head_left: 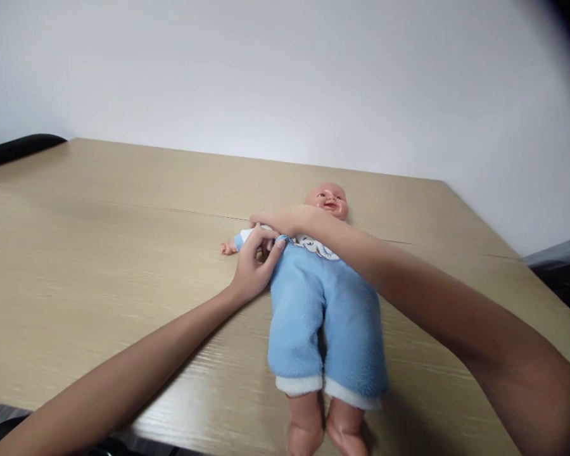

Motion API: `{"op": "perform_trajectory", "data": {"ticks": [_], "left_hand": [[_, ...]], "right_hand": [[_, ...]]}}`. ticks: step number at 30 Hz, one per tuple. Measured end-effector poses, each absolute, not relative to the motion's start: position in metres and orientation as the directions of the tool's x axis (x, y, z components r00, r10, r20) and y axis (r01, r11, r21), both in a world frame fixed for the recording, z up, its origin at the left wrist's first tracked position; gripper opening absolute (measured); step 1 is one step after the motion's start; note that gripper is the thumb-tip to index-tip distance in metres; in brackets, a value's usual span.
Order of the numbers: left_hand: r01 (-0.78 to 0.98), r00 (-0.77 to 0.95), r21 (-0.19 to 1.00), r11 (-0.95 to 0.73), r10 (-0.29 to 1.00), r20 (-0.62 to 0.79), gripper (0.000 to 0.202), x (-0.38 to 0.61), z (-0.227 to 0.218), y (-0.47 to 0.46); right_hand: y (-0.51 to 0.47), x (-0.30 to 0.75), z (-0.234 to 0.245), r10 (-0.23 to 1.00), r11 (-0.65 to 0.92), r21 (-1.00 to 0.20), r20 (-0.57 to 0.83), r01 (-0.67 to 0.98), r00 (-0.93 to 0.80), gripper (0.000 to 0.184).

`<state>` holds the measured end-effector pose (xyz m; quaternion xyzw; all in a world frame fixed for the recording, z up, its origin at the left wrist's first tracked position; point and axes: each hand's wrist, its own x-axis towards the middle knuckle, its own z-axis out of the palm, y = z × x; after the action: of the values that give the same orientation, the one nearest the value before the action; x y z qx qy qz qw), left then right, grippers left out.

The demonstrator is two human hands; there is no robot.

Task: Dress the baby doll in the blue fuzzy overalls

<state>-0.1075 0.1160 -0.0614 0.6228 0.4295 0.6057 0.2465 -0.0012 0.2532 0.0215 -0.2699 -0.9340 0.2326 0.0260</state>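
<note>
The wood-topped table [123, 266] spreads from the left edge. Near centre, the left hand [256, 261] pinches the upper side edge of the blue fleece overalls [297, 323]. Just above, the right hand [281, 219] is blurred, its grip impossible to tell. The baby doll [323, 282] lies face-up, centre to lower centre.

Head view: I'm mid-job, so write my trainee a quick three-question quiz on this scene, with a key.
1. True or false: the doll lies face down.
2. The fingertips of the left hand are at: A) the doll's foot; B) the doll's face; C) the blue outfit.
3. Fill in: in this view, the person's ____ forearm crosses over the doll's chest.

Key: 1. False; it lies face up on the table. 2. C. 3. Right.
</note>
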Motion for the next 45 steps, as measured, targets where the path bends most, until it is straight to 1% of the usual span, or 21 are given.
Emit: {"op": "perform_trajectory", "data": {"ticks": [3, 4, 5, 6, 10, 12, 14, 16, 18, 20, 23, 26, 29, 31, 33, 34, 36, 38, 40, 42, 45], "left_hand": [[0.232, -0.1, 0.83, -0.507, 0.836, 0.539, 0.032, -0.108, -0.063, 0.115], [0.238, -0.09, 0.822, -0.518, 0.83, 0.55, 0.029, -0.109, -0.064, 0.115], [0.243, -0.078, 0.809, -0.535, 0.821, 0.566, 0.026, -0.109, -0.065, 0.115], [0.246, -0.065, 0.794, -0.556, 0.808, 0.586, 0.023, -0.11, -0.067, 0.114], [0.27, -0.039, 0.735, -0.622, 0.756, 0.654, 0.019, -0.113, -0.074, 0.112], [0.334, -0.021, 0.676, -0.657, 0.712, 0.702, 0.018, -0.114, -0.075, 0.11], [0.419, -0.017, 0.581, -0.697, 0.634, 0.773, 0.015, -0.116, -0.076, 0.108], [0.475, -0.032, 0.507, -0.719, 0.562, 0.827, 0.008, -0.117, -0.077, 0.107], [0.451, -0.04, 0.495, -0.743, 0.537, 0.843, 0.009, -0.117, -0.08, 0.107], [0.365, -0.05, 0.538, -0.76, 0.561, 0.826, 0.011, -0.116, -0.083, 0.108], [0.232, -0.127, 0.682, -0.693, 0.674, 0.728, 0.015, -0.115, -0.089, 0.11], [0.196, -0.254, 0.818, -0.541, 0.778, 0.575, 0.024, -0.114, -0.089, 0.114], [0.153, -0.314, 0.875, -0.46, 0.817, 0.484, 0.034, -0.112, -0.084, 0.119], [0.089, -0.314, 0.904, -0.418, 0.849, 0.424, 0.04, -0.11, -0.081, 0.122], [0.036, -0.316, 0.926, -0.376, 0.875, 0.368, 0.044, -0.109, -0.079, 0.124], [0.018, -0.319, 0.932, -0.361, 0.882, 0.348, 0.046, -0.108, -0.079, 0.125], [-0.019, -0.333, 0.942, -0.335, 0.891, 0.31, 0.047, -0.108, -0.081, 0.128], [-0.083, -0.344, 0.954, -0.287, 0.907, 0.243, 0.044, -0.107, -0.084, 0.132], [-0.194, -0.348, 0.957, -0.216, 0.927, 0.139, 0.037, -0.105, -0.086, 0.137], [-0.327, -0.34, 0.934, -0.141, 0.94, 0.023, 0.032, -0.103, -0.086, 0.143], [-0.487, -0.288, 0.873, -0.037, 0.95, -0.12, 0.025, -0.101, -0.081, 0.15]], "right_hand": [[0.248, 0.001, 0.021, 0.491, 0.808, -0.32, -0.096, 0.494, -0.866, 0.031], [0.247, 0.005, 0.023, 0.499, 0.813, -0.299, -0.08, 0.499, -0.863, 0.031], [0.247, 0.01, 0.026, 0.516, 0.805, -0.307, -0.058, 0.507, -0.855, 0.033], [0.248, 0.016, 0.03, 0.536, 0.785, -0.347, -0.036, 0.514, -0.843, 0.037], [0.253, 0.042, 0.039, 0.59, 0.668, -0.567, 0.01, 0.481, -0.807, 0.052], [0.254, 0.051, 0.039, 0.598, 0.64, -0.612, 0.016, 0.465, -0.801, 0.055], [0.252, 0.054, 0.037, 0.612, 0.646, -0.598, 0.035, 0.474, -0.79, 0.055], [0.247, 0.053, 0.035, 0.624, 0.671, -0.552, 0.06, 0.494, -0.779, 0.052], [0.241, 0.051, 0.033, 0.628, 0.692, -0.515, 0.082, 0.507, -0.774, 0.048], [0.238, 0.048, 0.031, 0.63, 0.701, -0.501, 0.102, 0.507, -0.77, 0.046], [0.238, 0.047, 0.025, 0.619, 0.706, -0.521, 0.125, 0.479, -0.776, 0.044], [0.24, 0.048, 0.018, 0.59, 0.714, -0.538, 0.117, 0.448, -0.799, 0.04], [0.238, 0.054, 0.016, 0.573, 0.718, -0.544, 0.11, 0.434, -0.812, 0.043], [0.231, 0.06, 0.019, 0.577, 0.726, -0.544, 0.148, 0.422, -0.803, 0.039], [0.22, 0.067, 0.023, 0.592, 0.734, -0.532, 0.196, 0.423, -0.781, 0.028], [0.214, 0.071, 0.025, 0.608, 0.73, -0.527, 0.209, 0.435, -0.766, 0.027], [0.201, 0.078, 0.026, 0.666, 0.692, -0.531, 0.206, 0.489, -0.717, 0.034], [0.191, 0.083, 0.024, 0.725, 0.642, -0.535, 0.192, 0.549, -0.661, 0.035], [0.184, 0.085, 0.02, 0.755, 0.62, -0.517, 0.185, 0.591, -0.63, 0.03], [0.183, 0.085, 0.014, 0.755, 0.624, -0.512, 0.202, 0.59, -0.624, 0.029], [0.189, 0.087, 0.003, 0.759, 0.612, -0.595, 0.258, 0.521, -0.598, 0.028]]}}
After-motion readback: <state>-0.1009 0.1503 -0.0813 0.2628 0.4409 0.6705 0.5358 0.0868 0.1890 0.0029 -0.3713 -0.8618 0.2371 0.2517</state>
